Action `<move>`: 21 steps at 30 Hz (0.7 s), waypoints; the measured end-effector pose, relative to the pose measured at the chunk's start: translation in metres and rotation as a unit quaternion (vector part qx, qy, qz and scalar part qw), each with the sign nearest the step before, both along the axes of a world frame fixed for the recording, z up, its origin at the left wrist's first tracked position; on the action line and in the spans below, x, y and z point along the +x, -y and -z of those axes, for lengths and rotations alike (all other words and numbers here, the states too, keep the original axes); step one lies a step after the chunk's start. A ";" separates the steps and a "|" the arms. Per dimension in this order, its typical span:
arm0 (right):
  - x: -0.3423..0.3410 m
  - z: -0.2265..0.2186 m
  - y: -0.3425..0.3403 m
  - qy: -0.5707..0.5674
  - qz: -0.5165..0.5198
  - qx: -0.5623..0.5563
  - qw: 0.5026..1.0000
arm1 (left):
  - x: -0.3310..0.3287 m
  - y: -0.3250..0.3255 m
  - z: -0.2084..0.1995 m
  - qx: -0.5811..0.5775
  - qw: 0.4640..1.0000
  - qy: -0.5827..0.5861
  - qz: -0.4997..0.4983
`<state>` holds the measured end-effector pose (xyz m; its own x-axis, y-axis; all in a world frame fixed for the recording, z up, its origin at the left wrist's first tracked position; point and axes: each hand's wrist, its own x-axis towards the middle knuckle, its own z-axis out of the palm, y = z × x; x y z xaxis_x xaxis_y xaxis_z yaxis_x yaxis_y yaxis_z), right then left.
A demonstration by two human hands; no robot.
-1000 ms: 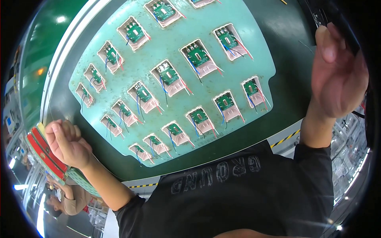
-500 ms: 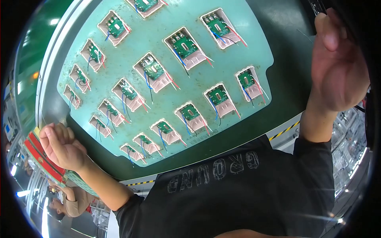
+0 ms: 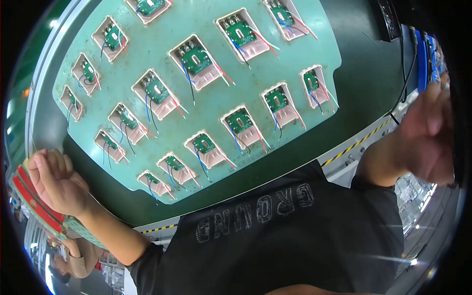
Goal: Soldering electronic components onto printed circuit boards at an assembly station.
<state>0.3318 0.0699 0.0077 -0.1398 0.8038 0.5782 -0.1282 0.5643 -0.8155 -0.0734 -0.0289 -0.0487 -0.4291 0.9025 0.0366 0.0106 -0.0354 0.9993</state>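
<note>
My left hand [image 3: 60,183] is at the left, its fingers curled together beside a red and green panel [image 3: 38,200]; whatever they may hold is hidden. Far out at the right rim is my right hand [image 3: 428,135], smeared and partly cut off, so its fingers cannot be read. Between them lies a pale green fixture plate [image 3: 206,115] with several rectangular pockets. White plastic housings [image 3: 204,77] sit in these pockets, each with a green circuit board [image 3: 195,59] inside. Red, white, blue and black wires [image 3: 223,73] stick out of the housings. Neither hand touches the plate.
A dark green work surface [image 3: 361,73] carries the plate, with a pale rail [image 3: 42,73] along its left. A black device [image 3: 388,19] and cable stand at the upper right. Yellow-black tape [image 3: 351,149] marks the near edge. Another person [image 3: 81,258] is at lower left.
My right hand has swung down and outward, toward the right rim. The plate, work surface and my left hand appear shifted left in the picture. My left hand's fingers remain curled.
</note>
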 end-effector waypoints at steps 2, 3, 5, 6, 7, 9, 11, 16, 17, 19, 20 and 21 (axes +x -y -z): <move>0.023 -0.011 0.024 0.034 0.015 -0.046 0.998 | -0.002 0.000 0.000 -0.002 1.000 0.016 0.006; 0.033 -0.016 0.038 0.052 0.021 -0.069 0.996 | -0.003 0.000 0.000 -0.003 1.000 0.015 0.008; 0.045 -0.017 0.060 0.101 0.034 -0.050 0.993 | -0.004 0.000 0.000 0.003 0.999 0.007 0.043; 0.045 -0.017 0.069 0.114 0.024 -0.033 0.993 | -0.004 0.001 0.001 -0.004 0.999 0.020 0.028; 0.040 -0.015 0.075 0.130 0.016 -0.019 0.991 | -0.004 0.001 0.002 -0.001 1.000 0.012 0.028; 0.023 -0.016 0.084 0.215 -0.006 0.011 0.977 | -0.005 0.002 0.003 0.004 0.999 0.006 0.032; 0.002 -0.015 0.085 0.240 0.007 0.029 0.970 | -0.007 0.003 0.003 0.004 1.000 0.004 0.017; -0.024 -0.024 0.084 0.349 0.000 0.052 0.936 | -0.005 0.003 0.001 0.005 0.999 0.021 0.027; -0.025 -0.025 0.083 0.357 -0.016 0.062 0.932 | -0.006 0.003 0.000 0.005 0.999 0.020 0.025; -0.016 -0.023 0.075 0.358 -0.020 0.051 0.932 | 0.004 -0.002 0.003 0.011 1.000 0.006 0.028; -0.011 -0.020 0.072 0.362 -0.042 0.084 0.927 | 0.008 -0.004 0.002 0.014 0.999 0.013 0.035; -0.009 -0.021 0.071 0.360 -0.041 0.082 0.928 | 0.010 -0.004 0.001 0.014 0.999 0.023 0.041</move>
